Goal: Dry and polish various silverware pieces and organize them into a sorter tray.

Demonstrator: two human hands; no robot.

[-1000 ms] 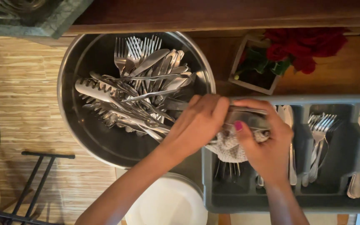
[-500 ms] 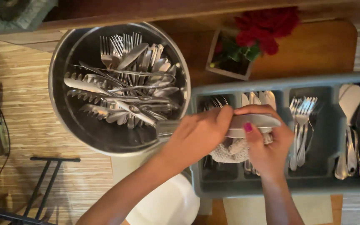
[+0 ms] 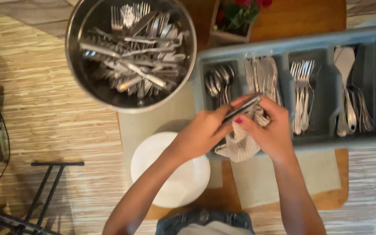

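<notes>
I see my left hand [image 3: 203, 132] closed around the handle end of a table knife [image 3: 241, 109], gripping it so the blade angles up and away toward the right. My right hand [image 3: 268, 130] is closed too, pinching the knife through a pale checked cloth [image 3: 239, 146] that bunches under the palm and hangs down just below both hands. The knife sits between the two hands, directly over the near edge of the grey cutlery tray [image 3: 283, 43], which stretches away beyond and to the right of my hands. In the tray, the spoons [image 3: 218, 82] lie in the compartment just beyond my left hand, the knives [image 3: 262, 74] just beyond my right hand, the forks [image 3: 302, 87] further right, and a spatula [image 3: 344, 78] with a few more pieces further right again. Beyond and to the left of my left hand stands a large steel bowl [image 3: 77, 82] piled with loose cutlery. A white plate [image 3: 153, 161] rests on the worktop [image 3: 279, 178] under my left forearm. A small planter of red flowers [image 3: 236, 17] stands beyond the tray.
</notes>
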